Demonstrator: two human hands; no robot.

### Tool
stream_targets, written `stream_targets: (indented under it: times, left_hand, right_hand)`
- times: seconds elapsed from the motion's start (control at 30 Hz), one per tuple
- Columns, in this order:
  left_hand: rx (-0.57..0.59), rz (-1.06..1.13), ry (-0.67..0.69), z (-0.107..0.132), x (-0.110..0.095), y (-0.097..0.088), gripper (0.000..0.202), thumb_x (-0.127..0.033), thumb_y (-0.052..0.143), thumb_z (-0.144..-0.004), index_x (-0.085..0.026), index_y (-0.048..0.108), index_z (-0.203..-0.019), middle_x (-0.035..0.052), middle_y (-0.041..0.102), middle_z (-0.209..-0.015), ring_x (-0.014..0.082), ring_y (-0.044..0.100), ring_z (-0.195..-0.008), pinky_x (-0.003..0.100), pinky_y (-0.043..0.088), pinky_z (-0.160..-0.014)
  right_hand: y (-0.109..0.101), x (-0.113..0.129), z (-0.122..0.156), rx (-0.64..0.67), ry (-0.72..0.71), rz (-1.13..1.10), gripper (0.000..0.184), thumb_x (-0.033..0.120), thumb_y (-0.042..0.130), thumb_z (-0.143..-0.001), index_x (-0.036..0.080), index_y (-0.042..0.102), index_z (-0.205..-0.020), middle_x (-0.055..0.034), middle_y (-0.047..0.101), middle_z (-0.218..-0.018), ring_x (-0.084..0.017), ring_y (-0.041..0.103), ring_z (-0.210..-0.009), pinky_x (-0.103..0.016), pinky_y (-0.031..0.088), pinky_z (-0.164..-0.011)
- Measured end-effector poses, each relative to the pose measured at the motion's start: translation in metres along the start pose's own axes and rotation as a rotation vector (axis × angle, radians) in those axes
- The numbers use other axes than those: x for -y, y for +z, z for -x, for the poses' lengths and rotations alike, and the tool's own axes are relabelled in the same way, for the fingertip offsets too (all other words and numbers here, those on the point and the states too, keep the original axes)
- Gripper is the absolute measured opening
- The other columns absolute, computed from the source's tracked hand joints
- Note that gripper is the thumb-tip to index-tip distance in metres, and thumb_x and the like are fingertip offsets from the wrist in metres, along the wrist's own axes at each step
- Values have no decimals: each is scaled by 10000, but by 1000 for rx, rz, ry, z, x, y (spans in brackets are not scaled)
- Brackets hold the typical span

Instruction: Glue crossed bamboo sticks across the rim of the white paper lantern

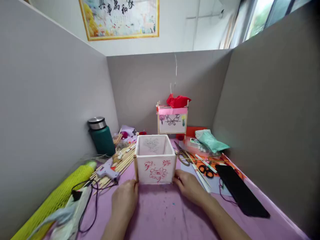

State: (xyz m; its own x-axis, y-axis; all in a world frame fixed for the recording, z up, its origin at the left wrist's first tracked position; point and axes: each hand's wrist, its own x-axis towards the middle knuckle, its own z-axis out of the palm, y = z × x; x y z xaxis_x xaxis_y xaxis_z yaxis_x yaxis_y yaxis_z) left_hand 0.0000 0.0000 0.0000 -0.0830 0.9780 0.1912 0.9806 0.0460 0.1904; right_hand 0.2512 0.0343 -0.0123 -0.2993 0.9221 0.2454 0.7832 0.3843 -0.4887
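Note:
An open-topped white box lantern (157, 168) stands upright on the purple table cover (162, 213). Red flowers are drawn on its front panel, and a grey drawing shows on the inside of the back panel. A short wooden stick (136, 168) runs down its front left corner. My left hand (125, 197) is closed at the lower end of that stick, fingertips mostly hidden. At the lower right corner, my right hand (187, 185) pinches the box, with its fingertips partly behind the edge.
Behind stands another lantern (172, 125) with red cloth on top. Left lie a glue gun (108, 171), bamboo sticks (127, 156), a power strip (72, 213) and a green bottle (101, 138). Right are large scissors (183, 156), small black scissors (206, 171) and a black phone (241, 190).

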Motion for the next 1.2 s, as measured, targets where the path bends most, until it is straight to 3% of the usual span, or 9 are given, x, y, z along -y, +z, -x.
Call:
stream_targets:
  times: [0.3, 0.4, 0.47, 0.53, 0.67, 0.77, 0.87, 0.97, 1.2]
  left_hand:
    - [33, -35, -62, -3, -1, 1, 296, -282, 393, -879, -201, 677, -856, 77, 721, -893, 282, 668, -847, 361, 456, -666]
    - [11, 24, -75, -3, 0, 4, 256, -266, 417, -870, -196, 660, -911, 76, 705, -919, 278, 660, -851, 358, 455, -661]
    - [-70, 153, -64, -2, 2, 4, 249, -264, 451, -860, -189, 624, -1023, 73, 682, -962, 243, 652, -812, 337, 461, -646]
    - [-235, 368, -11, -1, 1, 1, 312, -292, 470, -865, -181, 561, -1143, 73, 652, -1011, 188, 632, -762, 305, 476, -638]
    - [-560, 679, 108, -10, -4, -23, 391, -376, 495, -871, -186, 522, -1211, 73, 617, -1045, 145, 596, -757, 259, 505, -624]
    - [-577, 766, 115, -25, -6, -41, 376, -396, 524, -859, -195, 569, -1174, 58, 615, -1023, 132, 589, -733, 246, 512, -604]
    - [-591, 776, 145, -38, -5, -47, 285, -397, 546, -848, -195, 660, -1014, 40, 631, -971, 134, 595, -762, 241, 510, -641]
    - [-634, 737, 191, -42, -4, -44, 244, -390, 557, -840, -191, 691, -884, 32, 647, -920, 149, 600, -822, 237, 500, -669]
    - [-650, 728, 169, -42, -1, -33, 289, -434, 551, -828, -195, 688, -917, 33, 663, -968, 169, 610, -860, 265, 490, -757]
  right_hand:
    - [0, 4, 4, 10, 4, -3, 195, 241, 404, -891, 179, 586, -856, -71, 669, -868, -183, 616, -811, -245, 376, -685]
    - [-2, 4, 5, 15, 0, -5, 212, 249, 397, -898, 178, 596, -884, -71, 667, -876, -186, 616, -835, -249, 382, -703]
    - [-4, 4, 5, 12, -12, -15, 203, 264, 412, -896, 180, 597, -889, -62, 664, -876, -184, 611, -830, -251, 385, -705]
    - [-5, 3, 5, 6, -19, -27, 179, 282, 440, -884, 185, 590, -874, -48, 659, -866, -179, 603, -800, -252, 386, -686]
    - [-3, -1, 3, 30, -21, -28, 172, 279, 456, -871, 188, 600, -847, -46, 660, -855, -184, 602, -793, -257, 388, -677]
    - [1, -2, 2, 46, -8, -16, 181, 259, 450, -869, 181, 609, -832, -56, 665, -843, -192, 611, -801, -261, 391, -687]
    - [3, -2, 2, 38, -10, -16, 178, 255, 452, -871, 180, 611, -838, -59, 671, -858, -189, 614, -805, -254, 390, -691]
    - [3, 0, 2, 40, -2, -10, 182, 246, 450, -876, 181, 619, -860, -62, 676, -879, -181, 615, -815, -242, 388, -701]
    - [4, 1, 4, 32, 40, 4, 175, 260, 467, -884, 184, 622, -853, -51, 676, -863, -170, 614, -802, -226, 381, -694]
